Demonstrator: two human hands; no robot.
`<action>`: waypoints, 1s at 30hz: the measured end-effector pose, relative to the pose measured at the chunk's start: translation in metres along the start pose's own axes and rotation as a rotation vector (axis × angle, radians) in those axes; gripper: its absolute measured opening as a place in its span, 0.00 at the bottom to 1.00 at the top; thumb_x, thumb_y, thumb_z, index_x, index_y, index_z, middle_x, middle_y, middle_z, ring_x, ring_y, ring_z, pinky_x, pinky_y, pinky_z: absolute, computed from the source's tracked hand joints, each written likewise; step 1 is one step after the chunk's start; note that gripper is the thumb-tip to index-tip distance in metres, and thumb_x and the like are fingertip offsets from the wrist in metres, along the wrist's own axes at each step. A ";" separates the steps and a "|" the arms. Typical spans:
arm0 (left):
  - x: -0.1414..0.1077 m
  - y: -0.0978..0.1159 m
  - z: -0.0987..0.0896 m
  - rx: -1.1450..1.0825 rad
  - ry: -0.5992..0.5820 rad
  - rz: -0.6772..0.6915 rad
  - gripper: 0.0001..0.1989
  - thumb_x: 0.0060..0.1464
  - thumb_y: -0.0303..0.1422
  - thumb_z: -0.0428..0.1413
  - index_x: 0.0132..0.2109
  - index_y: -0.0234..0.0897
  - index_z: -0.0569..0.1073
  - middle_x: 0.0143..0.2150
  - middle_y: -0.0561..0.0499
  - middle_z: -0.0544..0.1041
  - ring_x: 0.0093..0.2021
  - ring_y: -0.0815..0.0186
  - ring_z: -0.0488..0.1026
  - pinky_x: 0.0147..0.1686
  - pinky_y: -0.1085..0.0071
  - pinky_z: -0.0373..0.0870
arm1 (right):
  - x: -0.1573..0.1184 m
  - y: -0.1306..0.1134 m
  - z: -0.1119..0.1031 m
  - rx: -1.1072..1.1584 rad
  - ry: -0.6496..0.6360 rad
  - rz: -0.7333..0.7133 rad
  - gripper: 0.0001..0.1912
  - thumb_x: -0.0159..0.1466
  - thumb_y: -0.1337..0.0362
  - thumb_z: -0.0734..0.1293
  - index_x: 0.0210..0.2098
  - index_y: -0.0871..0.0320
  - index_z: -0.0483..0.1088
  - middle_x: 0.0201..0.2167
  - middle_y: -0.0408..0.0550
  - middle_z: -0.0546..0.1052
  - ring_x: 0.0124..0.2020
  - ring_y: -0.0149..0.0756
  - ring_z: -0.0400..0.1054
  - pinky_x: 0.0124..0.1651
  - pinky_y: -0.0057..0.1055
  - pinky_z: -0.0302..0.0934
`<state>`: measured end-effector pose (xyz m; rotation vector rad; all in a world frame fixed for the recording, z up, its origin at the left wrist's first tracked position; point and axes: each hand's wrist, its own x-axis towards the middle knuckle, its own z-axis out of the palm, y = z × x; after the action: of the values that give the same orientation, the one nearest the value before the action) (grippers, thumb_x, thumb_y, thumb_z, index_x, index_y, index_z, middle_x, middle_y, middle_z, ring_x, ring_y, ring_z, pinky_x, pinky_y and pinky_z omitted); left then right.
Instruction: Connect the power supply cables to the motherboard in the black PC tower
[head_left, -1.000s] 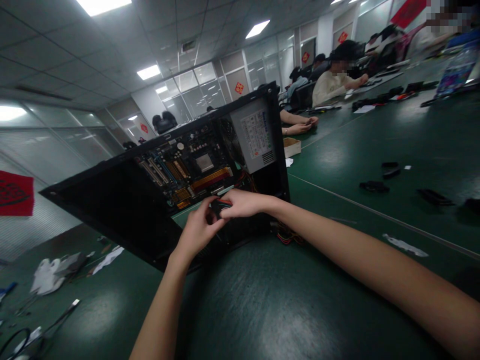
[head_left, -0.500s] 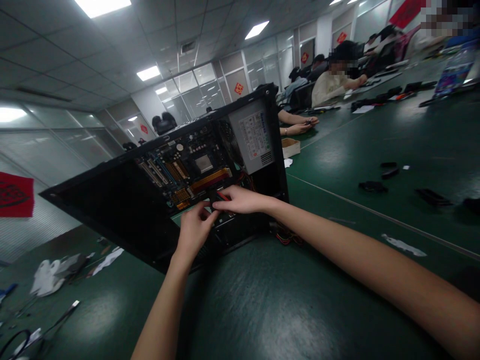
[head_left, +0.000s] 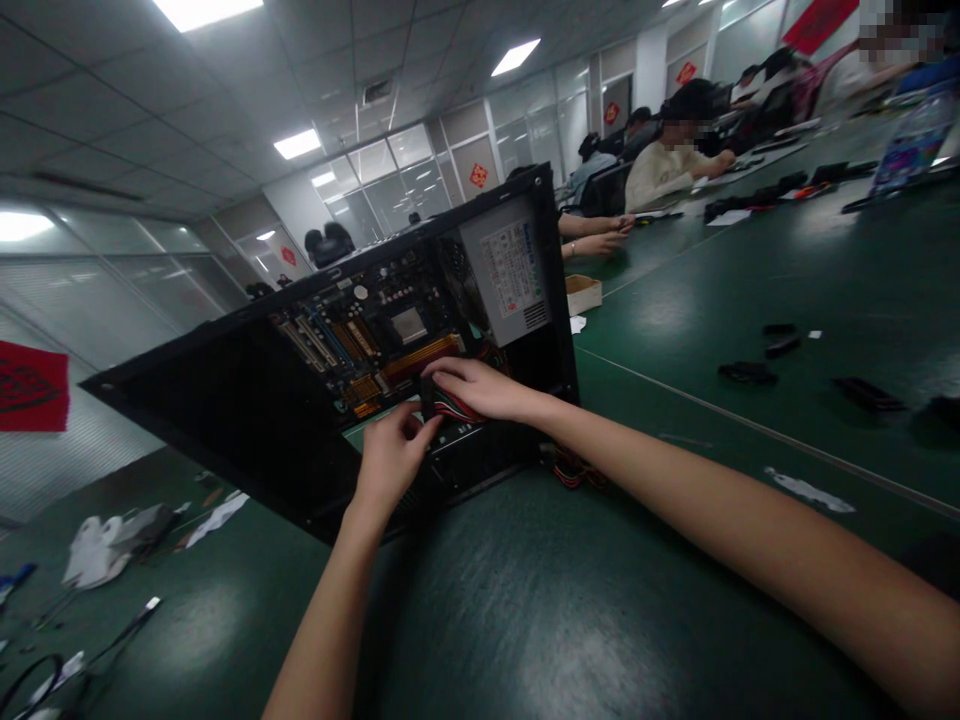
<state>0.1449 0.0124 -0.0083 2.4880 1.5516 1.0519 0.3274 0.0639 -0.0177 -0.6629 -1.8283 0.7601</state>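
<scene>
- As we look into the open black metal computer case (head_left: 225,440), which stands on the dark green, glossy desk (head_left: 487,600), we find both bare hands at work inside it.
- We record that the right hand (head_left: 480,388) has its grip closed on a black, block-shaped plastic connector (head_left: 428,397), thumb and fingers at its upper part.
- From this connector we trace a flat bundle of red, black and white wires (head_left: 455,407) running under the right palm.
- We see the left hand (head_left: 394,445) with its grip narrow, thumb and forefinger curled at the connector's lower end; whether they pinch it, we cannot tell.
- We locate the connector just below the orange and dark-red memory slots (head_left: 424,358) of the dark circuit board (head_left: 360,350); we cannot tell whether it touches the board.
- Above the right hand, we note a grey metal power supply (head_left: 487,325) with a white printed label.
- Beyond the case, we observe a small pale open box (head_left: 583,295) and, near it, another person's hands (head_left: 600,242).
</scene>
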 end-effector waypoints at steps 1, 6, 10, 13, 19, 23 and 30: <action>0.000 0.000 0.000 0.001 0.001 0.001 0.16 0.56 0.43 0.57 0.43 0.35 0.77 0.24 0.54 0.74 0.24 0.67 0.69 0.28 0.72 0.62 | -0.001 0.000 -0.001 -0.005 0.000 -0.017 0.16 0.68 0.68 0.57 0.49 0.59 0.72 0.50 0.50 0.75 0.53 0.36 0.67 0.58 0.37 0.57; -0.001 -0.002 -0.001 0.017 -0.004 0.025 0.15 0.57 0.43 0.57 0.41 0.35 0.77 0.25 0.53 0.75 0.25 0.67 0.69 0.28 0.72 0.62 | -0.010 -0.007 -0.017 -0.384 -0.209 -0.281 0.23 0.65 0.73 0.59 0.57 0.53 0.69 0.52 0.52 0.73 0.54 0.40 0.66 0.54 0.40 0.62; 0.000 -0.006 0.000 0.015 -0.021 0.042 0.15 0.58 0.42 0.56 0.43 0.36 0.76 0.27 0.52 0.75 0.27 0.67 0.70 0.29 0.72 0.63 | -0.015 -0.013 -0.029 -0.859 -0.253 -0.453 0.24 0.66 0.73 0.60 0.60 0.53 0.65 0.58 0.56 0.66 0.57 0.46 0.61 0.48 0.42 0.63; 0.000 -0.007 0.001 0.027 -0.046 0.052 0.15 0.58 0.42 0.56 0.45 0.36 0.77 0.28 0.52 0.76 0.27 0.66 0.71 0.29 0.72 0.63 | -0.014 -0.014 -0.030 -1.020 -0.240 -0.487 0.22 0.65 0.72 0.60 0.58 0.57 0.66 0.58 0.57 0.65 0.57 0.47 0.59 0.48 0.42 0.63; -0.002 -0.006 0.002 0.094 -0.004 0.083 0.12 0.58 0.38 0.56 0.45 0.36 0.77 0.28 0.51 0.76 0.28 0.66 0.72 0.30 0.72 0.63 | -0.014 -0.012 -0.030 -1.153 -0.179 -0.260 0.13 0.66 0.68 0.60 0.47 0.65 0.70 0.50 0.59 0.70 0.53 0.48 0.62 0.43 0.36 0.62; -0.003 -0.008 0.005 0.149 0.038 0.075 0.16 0.60 0.39 0.54 0.50 0.37 0.77 0.38 0.45 0.81 0.37 0.60 0.77 0.38 0.68 0.69 | -0.015 -0.012 -0.031 -1.139 -0.205 -0.101 0.13 0.66 0.66 0.61 0.48 0.62 0.71 0.47 0.58 0.72 0.43 0.44 0.69 0.39 0.33 0.60; 0.002 -0.011 0.008 0.191 0.037 0.024 0.17 0.60 0.37 0.54 0.52 0.35 0.77 0.48 0.41 0.79 0.46 0.56 0.77 0.47 0.63 0.71 | -0.013 -0.011 -0.028 -1.079 -0.203 -0.010 0.14 0.65 0.65 0.60 0.46 0.60 0.73 0.44 0.57 0.75 0.40 0.44 0.71 0.37 0.33 0.61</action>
<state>0.1412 0.0228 -0.0175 2.6295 1.7129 1.0031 0.3567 0.0529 -0.0090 -1.2685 -2.3747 -0.2655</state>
